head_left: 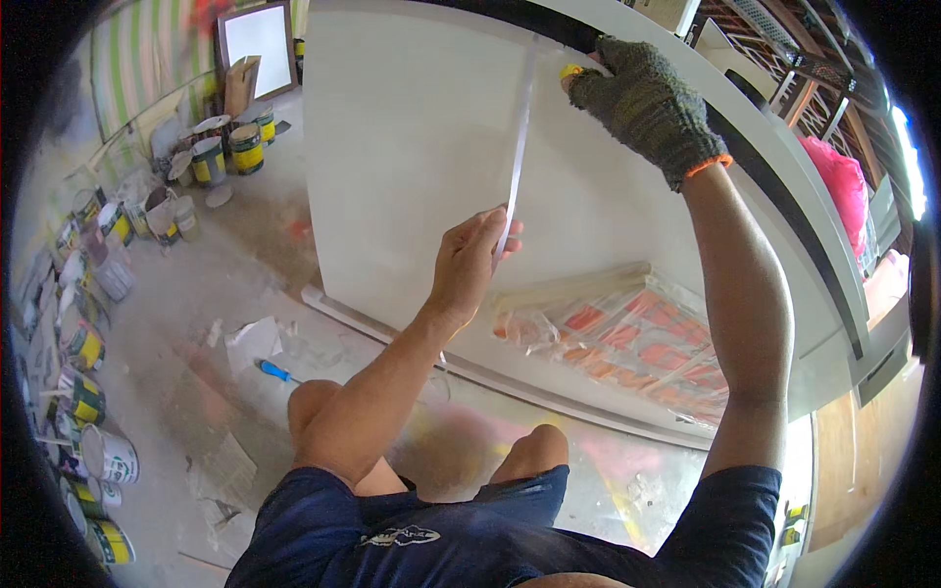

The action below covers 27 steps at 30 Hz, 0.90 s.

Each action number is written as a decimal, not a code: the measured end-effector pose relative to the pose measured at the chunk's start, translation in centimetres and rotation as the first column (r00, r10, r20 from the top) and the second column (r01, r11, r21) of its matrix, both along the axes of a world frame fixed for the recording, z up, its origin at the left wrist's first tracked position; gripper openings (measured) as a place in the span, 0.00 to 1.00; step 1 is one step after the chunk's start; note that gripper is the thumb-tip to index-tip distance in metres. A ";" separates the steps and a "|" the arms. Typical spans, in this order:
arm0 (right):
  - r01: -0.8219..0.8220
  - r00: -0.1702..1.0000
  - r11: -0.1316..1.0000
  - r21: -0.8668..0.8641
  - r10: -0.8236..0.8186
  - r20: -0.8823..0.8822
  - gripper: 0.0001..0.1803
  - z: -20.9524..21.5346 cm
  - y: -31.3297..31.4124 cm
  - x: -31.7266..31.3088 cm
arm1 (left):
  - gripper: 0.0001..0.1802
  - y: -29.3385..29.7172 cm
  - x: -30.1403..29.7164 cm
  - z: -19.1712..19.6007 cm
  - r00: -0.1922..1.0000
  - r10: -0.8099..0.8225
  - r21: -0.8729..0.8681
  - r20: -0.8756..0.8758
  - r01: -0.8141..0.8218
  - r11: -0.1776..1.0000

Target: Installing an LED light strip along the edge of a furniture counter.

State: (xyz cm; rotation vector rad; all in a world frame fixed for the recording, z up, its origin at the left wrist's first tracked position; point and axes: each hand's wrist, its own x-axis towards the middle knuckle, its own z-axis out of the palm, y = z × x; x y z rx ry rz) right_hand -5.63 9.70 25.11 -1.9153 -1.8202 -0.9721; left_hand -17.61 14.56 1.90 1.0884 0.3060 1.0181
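one pale strip (pixel 518 137) runs up the white panel (pixel 412 147) toward its dark far edge (pixel 529 17), pinched low by the left hand (pixel 472 253), its top lying left of the gloved right hand (pixel 652 106), whose grip i cannot tell.

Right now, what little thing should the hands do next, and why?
Maybe bring the gloved right hand left to steady the top of the pale strip. The bare left hand pinches only its lower part, and the gloved one is near the dark band, beside the strip's upper end but apart from it.
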 end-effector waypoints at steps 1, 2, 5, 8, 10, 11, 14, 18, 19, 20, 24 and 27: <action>-0.001 1.000 1.000 -0.005 0.001 0.000 0.25 0.4 0.1 0.2 | 0.24 0.1 -0.1 -0.2 1.000 0.001 -0.005 0.000 -0.001 1.000; -0.033 0.999 0.998 -0.048 0.032 -0.031 0.25 0.9 0.1 0.4 | 0.24 0.1 -0.2 -0.5 1.000 -0.013 0.011 -0.014 0.014 1.000; -0.086 0.989 0.996 -0.031 0.089 0.116 0.19 1.5 0.0 0.3 | 0.25 -0.1 -0.7 -0.8 0.998 -0.038 0.027 -0.052 0.040 0.999; 0.041 0.997 0.990 -0.138 -0.032 0.070 0.21 2.7 -0.4 -1.0 | 0.27 -0.3 -1.3 -1.3 0.994 -0.072 0.030 -0.079 0.074 0.997; 0.065 0.998 0.984 -0.167 -0.068 -0.015 0.21 2.9 0.0 -2.7 | 0.27 -0.1 -2.0 -2.0 0.993 -0.093 0.023 -0.069 0.095 0.995; 0.086 0.989 0.977 -0.193 -0.107 -0.105 0.21 3.2 0.1 -3.3 | 0.28 0.1 -2.2 -2.4 0.994 -0.103 0.015 -0.048 0.104 0.994; 0.288 0.954 0.926 -0.245 -0.256 0.155 0.25 5.2 -0.3 -3.9 | 0.30 -0.3 -2.1 -2.9 0.990 -0.138 -0.007 -0.014 0.138 0.990; 0.116 0.575 0.934 -0.339 0.215 0.790 0.07 6.2 0.1 -1.7 | 0.34 -0.8 -2.4 -2.7 0.983 -0.185 -0.023 -0.007 0.184 0.983; 0.132 0.564 0.928 -0.349 0.219 0.796 0.06 6.3 0.2 -1.8 | 0.34 -0.8 -2.5 -2.6 0.983 -0.185 -0.025 -0.005 0.185 0.982; 0.149 0.554 0.922 -0.358 0.222 0.802 0.05 6.3 0.3 -1.8 | 0.34 -0.8 -2.6 -2.6 0.980 -0.198 -0.018 -0.023 0.197 0.980; 0.247 0.483 0.904 -0.348 0.197 0.853 0.06 6.4 0.9 -1.8 | 0.37 -0.9 -3.4 -2.2 0.972 -0.233 -0.042 -0.038 0.231 0.972; 0.259 0.617 0.878 -0.403 0.170 0.768 0.06 6.1 0.8 -1.7 | 0.38 -0.7 -3.3 -2.3 0.968 -0.249 -0.032 -0.043 0.248 0.968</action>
